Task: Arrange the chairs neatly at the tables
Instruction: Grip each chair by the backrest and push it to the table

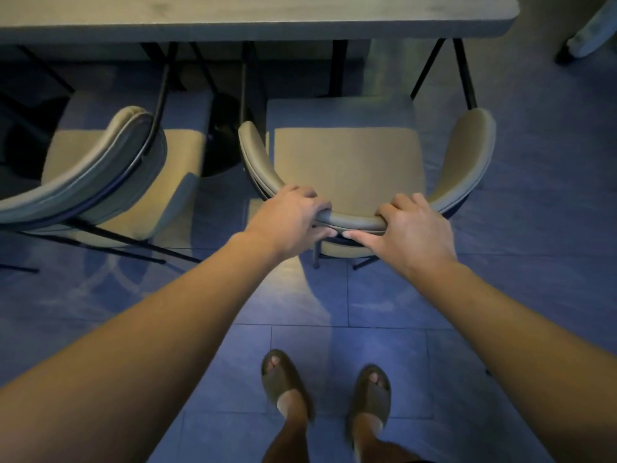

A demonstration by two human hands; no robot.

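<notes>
A beige padded chair with a curved backrest and thin black legs faces the long grey table, its seat front just under the table edge. My left hand and my right hand both grip the top of its backrest, close together at the middle. A second chair of the same kind stands to the left, turned slightly, also partly under the table.
Black table legs and chair legs cross under the table top. A pale object stands on the floor at the far right. My sandalled feet are on the blue-grey tiled floor behind the chair.
</notes>
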